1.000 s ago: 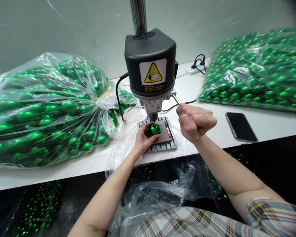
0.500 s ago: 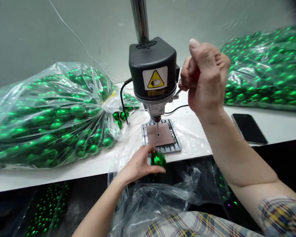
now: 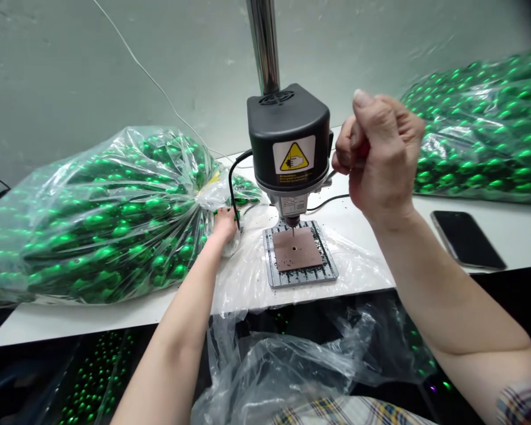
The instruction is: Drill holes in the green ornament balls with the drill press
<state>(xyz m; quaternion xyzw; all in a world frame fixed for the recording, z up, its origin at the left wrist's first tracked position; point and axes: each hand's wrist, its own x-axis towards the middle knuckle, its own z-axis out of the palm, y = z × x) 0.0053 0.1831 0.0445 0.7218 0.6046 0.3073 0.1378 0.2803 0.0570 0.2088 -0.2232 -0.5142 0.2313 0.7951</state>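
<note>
A black drill press (image 3: 289,139) with a yellow warning label stands at the centre. Its thin bit is over a brown square pad (image 3: 297,249) with a small hole, on a slotted metal base (image 3: 303,281) strewn with dark specks. My right hand (image 3: 383,156) is closed around the press's lever at the right of the head. My left hand (image 3: 225,225) reaches into the mouth of a clear bag of shiny green balls (image 3: 128,218) on the left. Green shows at its fingertips, but the fingers are mostly hidden.
Another bag of green balls (image 3: 482,136) lies at the back right. A black phone (image 3: 468,239) rests on the white table (image 3: 524,227). Clear plastic film (image 3: 292,360) hangs over the front edge, with more green balls (image 3: 95,378) below at the left. Black cables run behind the press.
My left hand has moved from the front of the base up and left to the bag mouth; the green ball it held is gone from it. My right hand stays on the lever.
</note>
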